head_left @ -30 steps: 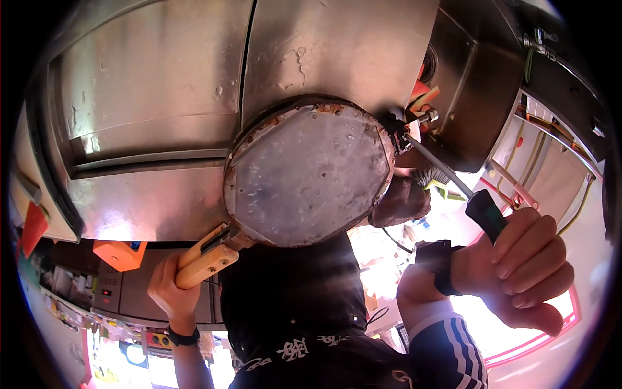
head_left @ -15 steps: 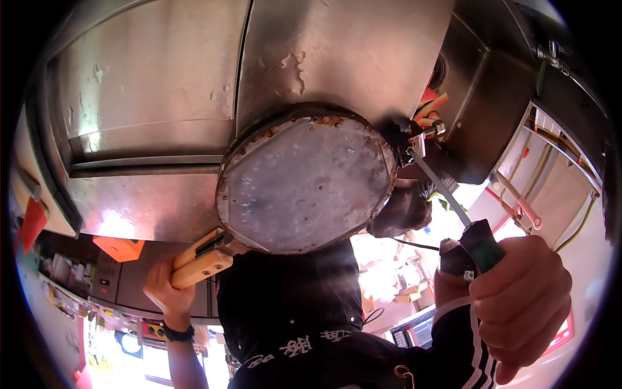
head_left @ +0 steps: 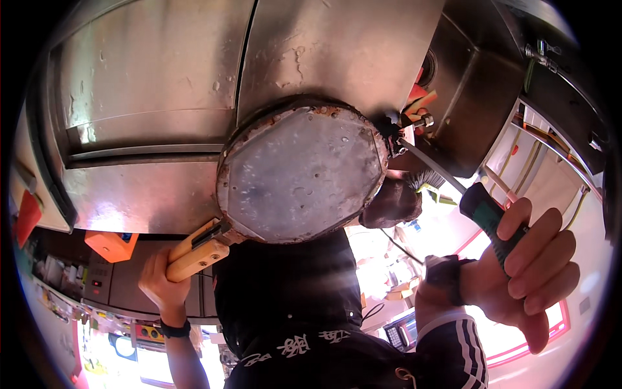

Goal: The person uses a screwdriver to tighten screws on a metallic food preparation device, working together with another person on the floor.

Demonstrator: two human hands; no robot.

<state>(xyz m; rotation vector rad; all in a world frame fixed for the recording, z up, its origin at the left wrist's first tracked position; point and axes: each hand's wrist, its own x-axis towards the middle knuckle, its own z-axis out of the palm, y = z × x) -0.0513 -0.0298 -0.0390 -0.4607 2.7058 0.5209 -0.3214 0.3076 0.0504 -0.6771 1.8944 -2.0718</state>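
Note:
A round flat metal pan [head_left: 304, 181] with a rusty rim lies over the edge of the steel counter, its grey, worn face toward me. My left hand [head_left: 163, 282] is closed around its pair of wooden handles [head_left: 199, 256] at the lower left. My right hand [head_left: 534, 259] holds a screwdriver [head_left: 487, 217] by its black and green handle, the fingers loosely curled and partly lifted. The screwdriver's shaft reaches to the dark hinge [head_left: 394, 137] on the pan's right side, where its tip is hard to make out. A metal bolt [head_left: 424, 121] sticks out beside the hinge.
The steel counter [head_left: 142, 201] spans the upper left. A sink [head_left: 479, 97] with a faucet [head_left: 547, 55] lies to the right, red and yellowish scraps at its edge. Beside the pan are a dark brown object [head_left: 392, 204] and a bristled brush [head_left: 426, 179]. An orange box [head_left: 111, 245] stands at lower left.
My right hand has loosened and shifted its fingers on the screwdriver handle, its wrist now turned. The view has shifted slightly; the left hand keeps its grip on the wooden handles.

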